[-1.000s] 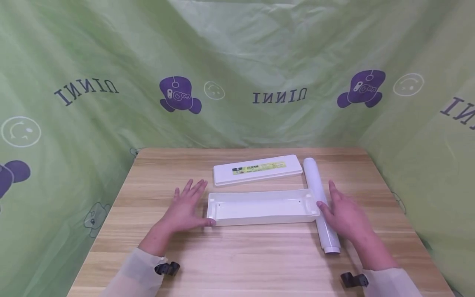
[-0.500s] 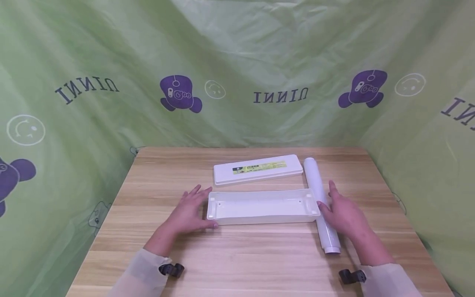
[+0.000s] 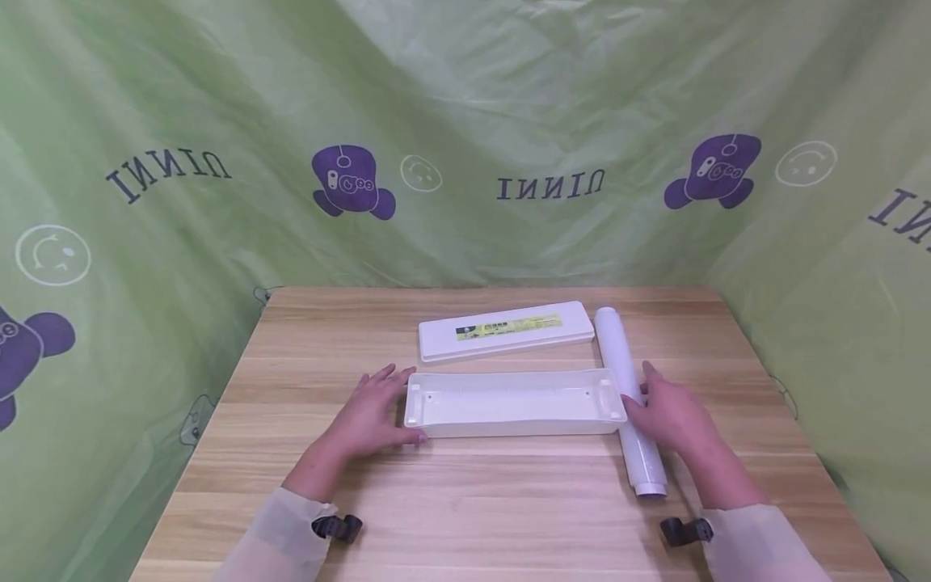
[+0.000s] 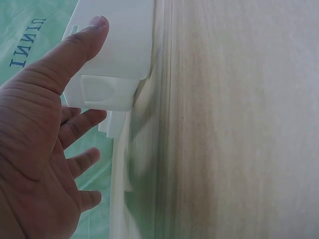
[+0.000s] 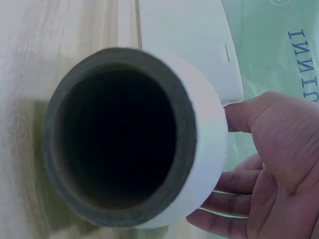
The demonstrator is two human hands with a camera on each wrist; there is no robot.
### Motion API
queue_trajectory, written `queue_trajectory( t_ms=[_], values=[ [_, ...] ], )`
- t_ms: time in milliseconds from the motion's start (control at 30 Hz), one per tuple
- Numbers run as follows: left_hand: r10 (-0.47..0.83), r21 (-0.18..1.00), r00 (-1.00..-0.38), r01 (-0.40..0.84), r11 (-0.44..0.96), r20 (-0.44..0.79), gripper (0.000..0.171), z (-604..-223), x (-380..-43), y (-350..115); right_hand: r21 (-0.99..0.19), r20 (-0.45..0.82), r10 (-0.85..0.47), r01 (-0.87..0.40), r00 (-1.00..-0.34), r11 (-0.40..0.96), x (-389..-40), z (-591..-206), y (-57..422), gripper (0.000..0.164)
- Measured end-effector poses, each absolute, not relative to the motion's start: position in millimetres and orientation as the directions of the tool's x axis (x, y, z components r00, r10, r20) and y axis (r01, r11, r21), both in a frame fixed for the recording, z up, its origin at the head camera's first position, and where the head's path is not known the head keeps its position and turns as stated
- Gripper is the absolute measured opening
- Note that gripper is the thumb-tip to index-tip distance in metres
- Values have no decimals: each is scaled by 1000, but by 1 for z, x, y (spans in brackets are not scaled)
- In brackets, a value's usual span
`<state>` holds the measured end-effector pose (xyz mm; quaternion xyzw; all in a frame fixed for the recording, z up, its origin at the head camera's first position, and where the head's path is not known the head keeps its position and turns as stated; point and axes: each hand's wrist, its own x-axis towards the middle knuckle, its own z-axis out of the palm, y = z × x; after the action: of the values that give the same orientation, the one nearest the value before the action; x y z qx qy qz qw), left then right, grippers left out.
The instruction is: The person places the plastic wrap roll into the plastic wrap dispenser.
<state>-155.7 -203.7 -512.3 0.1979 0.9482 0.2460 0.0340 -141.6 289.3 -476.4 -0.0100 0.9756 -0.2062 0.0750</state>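
Note:
A long white open-topped plastic box (image 3: 509, 431) lies across the middle of the table. My left hand (image 3: 367, 420) is at its left end. In the left wrist view the thumb (image 4: 84, 45) rests on the box's front wall, and the other fingers spread apart beside the end. A roll of cling film (image 3: 633, 440) lies lengthwise at the box's right end. My right hand (image 3: 672, 412) straddles the roll, thumb on its left side, fingers bent along its right side. The right wrist view looks into the roll's hollow core (image 5: 119, 134); the thumb's tip is hidden there.
Behind the box lies a white lid (image 3: 436, 339) with a yellow-green label (image 3: 509, 326). All of this rests on a wooden table (image 3: 473, 517). A green printed curtain (image 3: 465, 97) hangs around its back and sides.
My left hand has moved right, closer to the box's end, and its fingers are less spread. My right fingers have drawn in nearer the roll. Box, lid and roll stay in place.

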Motion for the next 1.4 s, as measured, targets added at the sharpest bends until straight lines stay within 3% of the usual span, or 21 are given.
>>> queue_trajectory(
  t_ms=[233,1400],
  values=[
    [380,490,-925,338,803,15,117,-513,-156,-205,-441,-191,-56,35,-980,897,-144,-477,288,70],
    [381,496,-924,349,795,39,116,-513,-155,-207,-549,-220,5,128,-976,826,-147,-483,295,74]
  ],
)
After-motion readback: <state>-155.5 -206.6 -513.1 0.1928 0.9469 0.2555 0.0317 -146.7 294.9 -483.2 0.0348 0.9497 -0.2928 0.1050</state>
